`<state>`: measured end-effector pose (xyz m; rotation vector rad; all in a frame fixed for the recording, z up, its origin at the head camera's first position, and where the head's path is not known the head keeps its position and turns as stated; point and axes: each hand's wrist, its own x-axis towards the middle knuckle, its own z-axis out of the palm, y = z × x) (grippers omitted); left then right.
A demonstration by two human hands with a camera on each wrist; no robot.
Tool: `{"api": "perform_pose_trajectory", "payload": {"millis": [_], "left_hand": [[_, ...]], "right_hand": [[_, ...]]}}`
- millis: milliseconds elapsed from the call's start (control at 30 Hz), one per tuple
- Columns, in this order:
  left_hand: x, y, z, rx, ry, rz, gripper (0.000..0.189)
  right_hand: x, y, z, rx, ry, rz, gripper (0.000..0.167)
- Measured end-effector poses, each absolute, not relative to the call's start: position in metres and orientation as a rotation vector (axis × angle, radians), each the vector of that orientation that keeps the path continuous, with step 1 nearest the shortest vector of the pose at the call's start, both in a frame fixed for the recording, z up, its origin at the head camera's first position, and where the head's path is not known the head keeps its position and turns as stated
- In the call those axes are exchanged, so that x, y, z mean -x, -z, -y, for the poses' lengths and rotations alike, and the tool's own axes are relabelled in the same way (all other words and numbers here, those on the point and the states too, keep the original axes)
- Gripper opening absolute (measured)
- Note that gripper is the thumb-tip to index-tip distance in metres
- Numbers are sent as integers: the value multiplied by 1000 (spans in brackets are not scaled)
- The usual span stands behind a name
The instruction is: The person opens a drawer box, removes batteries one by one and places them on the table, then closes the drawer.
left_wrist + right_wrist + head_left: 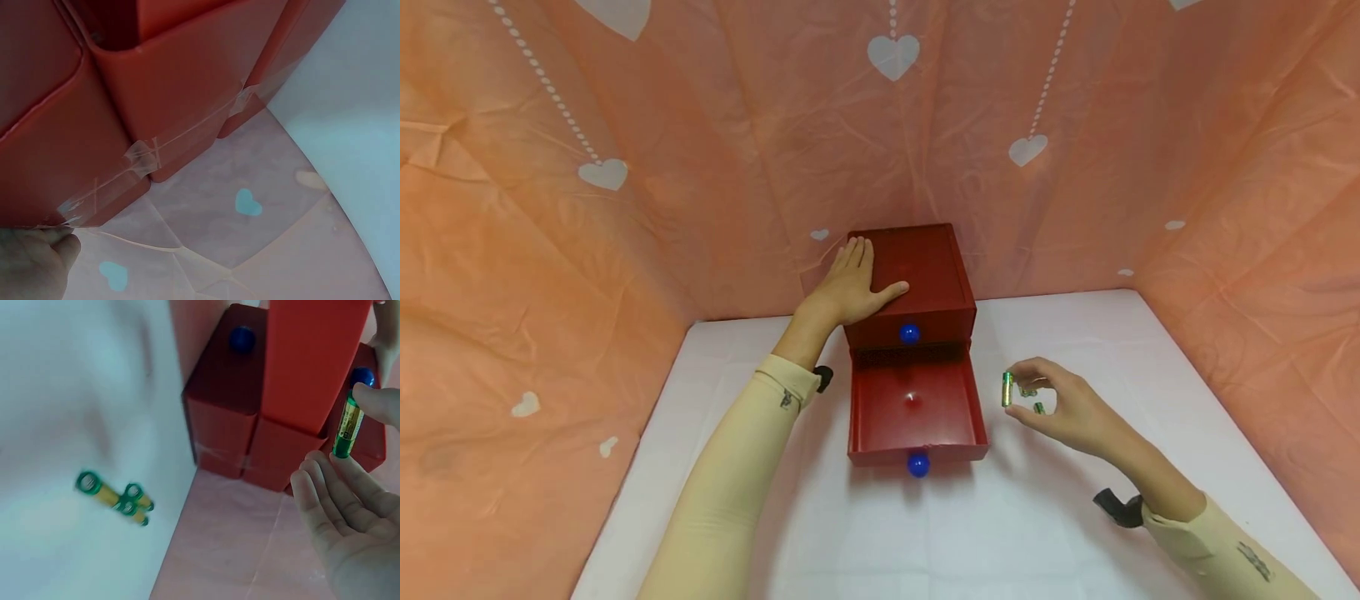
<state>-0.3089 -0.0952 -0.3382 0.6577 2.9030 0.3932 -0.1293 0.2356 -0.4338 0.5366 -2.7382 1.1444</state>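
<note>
My left hand (847, 287) rests flat on the left part of the top of a red drawer cabinet (917, 258), fingers straight and thumb spread. Below the cabinet's top drawer, with its blue knob (910, 334), a red drawer (913, 417) is pulled out and bare inside. To the right of it, my right hand (1067, 406) pinches a green and gold battery (1007, 389) upright between thumb and fingertips. The right wrist view shows the held battery (347, 428) and, on the white table, more batteries (106, 495) of the same kind, standing close together.
The white table (760, 517) lies under the cabinet and meets an orange cloth backdrop (737, 167) with white hearts at the back and sides. Clear tape (144, 156) runs across the cabinet's side in the left wrist view.
</note>
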Motion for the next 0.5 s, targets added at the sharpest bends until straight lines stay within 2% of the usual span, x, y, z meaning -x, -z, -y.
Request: {"api": "perform_pose_trajectory", "payload": {"millis": [500], "left_hand": [[305,335,94,-663,-371,-2907,106]], "right_hand": [[138,453,-264,-690,-1021,2759,47]]}}
